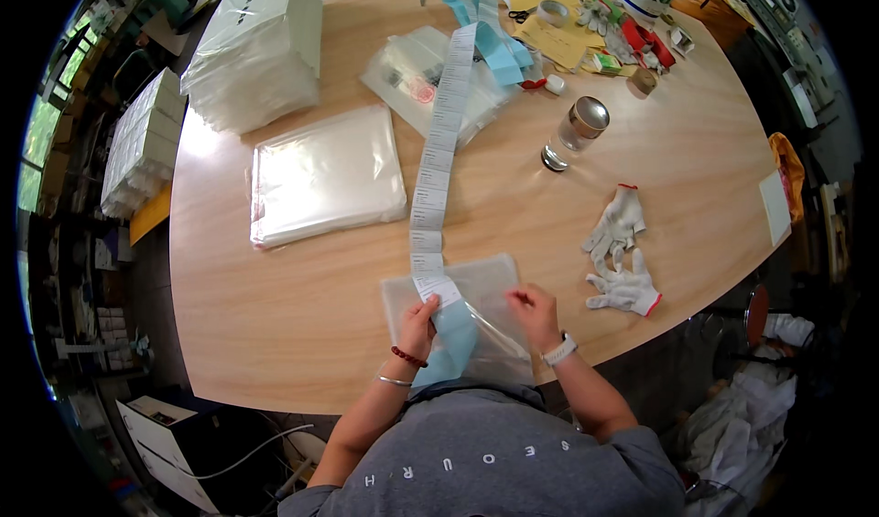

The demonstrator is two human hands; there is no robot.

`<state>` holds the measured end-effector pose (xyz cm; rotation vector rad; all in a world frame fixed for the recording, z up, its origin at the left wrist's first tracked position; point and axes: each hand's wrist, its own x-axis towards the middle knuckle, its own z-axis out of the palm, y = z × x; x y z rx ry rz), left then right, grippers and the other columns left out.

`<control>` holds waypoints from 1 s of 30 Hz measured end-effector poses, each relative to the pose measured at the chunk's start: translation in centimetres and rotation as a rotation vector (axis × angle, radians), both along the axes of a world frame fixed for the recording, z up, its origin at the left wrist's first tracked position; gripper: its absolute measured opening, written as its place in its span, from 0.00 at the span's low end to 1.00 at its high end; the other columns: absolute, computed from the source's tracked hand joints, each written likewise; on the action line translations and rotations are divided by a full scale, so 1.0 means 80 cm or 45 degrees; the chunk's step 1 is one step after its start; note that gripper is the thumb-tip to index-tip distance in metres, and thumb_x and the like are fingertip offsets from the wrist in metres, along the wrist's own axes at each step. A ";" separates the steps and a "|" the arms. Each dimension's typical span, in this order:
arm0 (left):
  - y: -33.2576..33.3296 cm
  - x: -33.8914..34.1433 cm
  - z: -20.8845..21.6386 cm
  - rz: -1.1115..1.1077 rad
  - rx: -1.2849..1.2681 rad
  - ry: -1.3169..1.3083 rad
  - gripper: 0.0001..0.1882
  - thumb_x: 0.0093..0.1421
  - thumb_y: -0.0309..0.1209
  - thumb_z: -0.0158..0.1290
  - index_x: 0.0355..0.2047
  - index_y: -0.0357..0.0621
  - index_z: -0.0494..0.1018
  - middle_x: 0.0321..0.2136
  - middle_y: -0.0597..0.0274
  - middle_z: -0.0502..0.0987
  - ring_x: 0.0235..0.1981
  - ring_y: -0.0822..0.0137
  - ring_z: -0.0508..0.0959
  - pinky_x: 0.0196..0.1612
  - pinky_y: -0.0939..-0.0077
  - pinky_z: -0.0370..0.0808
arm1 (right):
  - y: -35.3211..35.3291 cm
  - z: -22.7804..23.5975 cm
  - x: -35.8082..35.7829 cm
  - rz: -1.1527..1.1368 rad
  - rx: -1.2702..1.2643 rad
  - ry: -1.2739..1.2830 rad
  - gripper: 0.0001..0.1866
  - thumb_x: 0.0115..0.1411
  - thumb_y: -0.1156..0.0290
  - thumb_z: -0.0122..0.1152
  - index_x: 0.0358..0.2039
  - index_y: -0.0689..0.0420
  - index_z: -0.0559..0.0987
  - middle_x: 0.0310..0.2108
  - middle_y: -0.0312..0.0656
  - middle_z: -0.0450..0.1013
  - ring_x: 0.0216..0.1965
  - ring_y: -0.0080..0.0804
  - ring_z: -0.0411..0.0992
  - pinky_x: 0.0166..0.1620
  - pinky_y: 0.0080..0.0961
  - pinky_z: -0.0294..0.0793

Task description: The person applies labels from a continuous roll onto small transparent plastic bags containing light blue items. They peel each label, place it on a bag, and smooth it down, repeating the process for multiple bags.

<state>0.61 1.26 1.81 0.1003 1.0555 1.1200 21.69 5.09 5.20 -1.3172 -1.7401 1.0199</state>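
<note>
- Left hand: pinching white label strip, which runs forward from it.
- Right hand: fingers curled, blurred; can't tell if gripping anything.
- Clear bag: between hands, lies flat.
- Silver-topped glass: ahead of right hand; contents unclear.
- Bag stack: forward-left of left hand.

We see broad, wood-grained, pale brown table with curved edge filling room's middle. Glare whitens its left side. At far left, we note bright, dark-framed window with greenish daylight. Below it, dim, cluttered dark shelving. Dark grey floor. White-fronted, black-sided cabinet lower left; rounded red-brown seat right.
</note>
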 end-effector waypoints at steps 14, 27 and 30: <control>-0.003 0.011 -0.001 0.019 -0.054 0.213 0.11 0.56 0.38 0.49 0.25 0.45 0.72 0.12 0.79 0.64 0.10 0.86 0.56 0.12 0.89 0.48 | 0.045 -0.054 -0.024 -0.064 -0.094 -0.198 0.08 0.46 0.73 0.59 0.27 0.61 0.75 0.23 0.42 0.71 0.24 0.34 0.70 0.29 0.26 0.69; -0.012 -0.004 -0.014 -0.069 -0.004 0.137 0.10 0.56 0.34 0.48 0.30 0.40 0.71 0.26 0.67 0.74 0.26 0.79 0.72 0.27 0.87 0.67 | 0.075 -0.042 -0.004 0.145 0.292 -0.492 0.05 0.43 0.71 0.59 0.22 0.57 0.74 0.25 0.38 0.68 0.29 0.34 0.67 0.30 0.29 0.67; -0.015 -0.006 -0.021 -0.076 -0.018 0.160 0.10 0.56 0.35 0.48 0.30 0.40 0.71 0.26 0.67 0.74 0.25 0.79 0.72 0.26 0.87 0.67 | 0.066 -0.027 -0.014 0.076 0.473 -0.590 0.03 0.44 0.73 0.57 0.21 0.56 0.74 0.27 0.36 0.69 0.30 0.35 0.67 0.31 0.29 0.67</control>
